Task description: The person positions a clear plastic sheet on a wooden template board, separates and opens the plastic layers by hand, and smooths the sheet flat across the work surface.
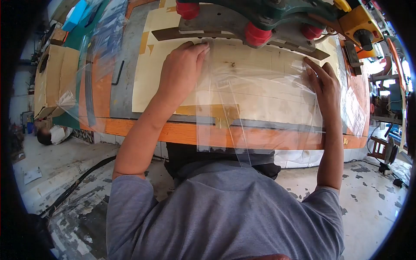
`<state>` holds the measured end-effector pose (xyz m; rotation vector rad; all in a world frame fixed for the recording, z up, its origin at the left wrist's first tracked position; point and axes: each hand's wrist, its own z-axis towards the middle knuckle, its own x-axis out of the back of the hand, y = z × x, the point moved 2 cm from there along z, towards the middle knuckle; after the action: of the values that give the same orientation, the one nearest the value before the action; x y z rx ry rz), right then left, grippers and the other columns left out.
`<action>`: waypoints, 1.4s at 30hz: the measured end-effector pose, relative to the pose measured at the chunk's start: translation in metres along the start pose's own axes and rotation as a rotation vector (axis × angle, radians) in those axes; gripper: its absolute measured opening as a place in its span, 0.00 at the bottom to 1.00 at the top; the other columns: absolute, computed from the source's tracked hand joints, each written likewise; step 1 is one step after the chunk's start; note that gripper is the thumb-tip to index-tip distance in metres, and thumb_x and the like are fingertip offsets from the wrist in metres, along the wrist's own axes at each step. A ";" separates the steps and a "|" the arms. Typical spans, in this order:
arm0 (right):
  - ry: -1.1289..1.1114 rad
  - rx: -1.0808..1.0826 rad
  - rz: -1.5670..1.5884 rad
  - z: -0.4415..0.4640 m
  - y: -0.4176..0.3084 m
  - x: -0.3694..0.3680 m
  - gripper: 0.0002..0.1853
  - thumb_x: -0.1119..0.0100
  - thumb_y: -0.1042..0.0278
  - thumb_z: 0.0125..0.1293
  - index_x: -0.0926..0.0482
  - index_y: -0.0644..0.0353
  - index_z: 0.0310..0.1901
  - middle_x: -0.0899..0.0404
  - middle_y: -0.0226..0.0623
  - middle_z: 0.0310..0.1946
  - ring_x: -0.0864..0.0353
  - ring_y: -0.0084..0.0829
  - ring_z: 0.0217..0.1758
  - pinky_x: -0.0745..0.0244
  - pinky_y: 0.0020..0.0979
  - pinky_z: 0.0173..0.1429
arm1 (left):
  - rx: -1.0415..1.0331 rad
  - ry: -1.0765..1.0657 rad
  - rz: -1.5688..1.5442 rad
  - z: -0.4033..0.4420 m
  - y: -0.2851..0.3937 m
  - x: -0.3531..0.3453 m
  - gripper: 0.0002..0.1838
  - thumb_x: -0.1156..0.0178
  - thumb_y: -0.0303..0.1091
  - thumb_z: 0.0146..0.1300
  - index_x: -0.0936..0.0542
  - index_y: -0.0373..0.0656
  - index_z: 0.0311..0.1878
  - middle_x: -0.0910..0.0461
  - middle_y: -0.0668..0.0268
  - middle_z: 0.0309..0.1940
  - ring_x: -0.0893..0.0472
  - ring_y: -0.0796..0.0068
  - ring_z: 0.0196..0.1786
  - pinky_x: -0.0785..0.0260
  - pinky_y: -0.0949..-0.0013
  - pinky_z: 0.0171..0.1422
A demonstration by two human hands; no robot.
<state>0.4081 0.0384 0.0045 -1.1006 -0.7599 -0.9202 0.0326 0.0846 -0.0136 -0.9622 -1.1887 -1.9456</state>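
A clear plastic sheet [264,91] stretches between my hands over a pale yellow board [151,73], and its near part hangs past the table's front edge. My left hand [183,67] pinches the sheet's far left corner, fingertips close under the machine's long dark bar [167,34]. At the far right corner, my right hand [323,80] grips the sheet between thumb and fingers, just below the bar's right end. The sheet looks creased near the right hand. Brown tape [223,112] shows through it near the board's front edge.
Above the board stands a green press [286,15] with red knobs [258,34]. A yellow control box [362,28] is at right. More clear plastic [108,34], a hex key [118,73] and a cardboard box [56,80] lie left. Another person [54,134] is at far left.
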 end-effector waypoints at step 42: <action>-0.005 -0.015 -0.036 -0.001 0.000 0.004 0.17 0.37 0.59 0.80 0.11 0.46 0.65 0.26 0.40 0.35 0.23 0.36 0.32 0.24 0.40 0.44 | 0.132 -0.202 0.199 -0.003 0.013 0.019 0.25 0.39 0.60 0.77 0.13 0.59 0.68 0.10 0.53 0.34 0.11 0.46 0.39 0.19 0.50 0.46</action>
<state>0.4096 0.0364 0.0080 -1.1058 -0.7806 -0.9554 0.0327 0.0740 0.0069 -1.1801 -1.2626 -1.6242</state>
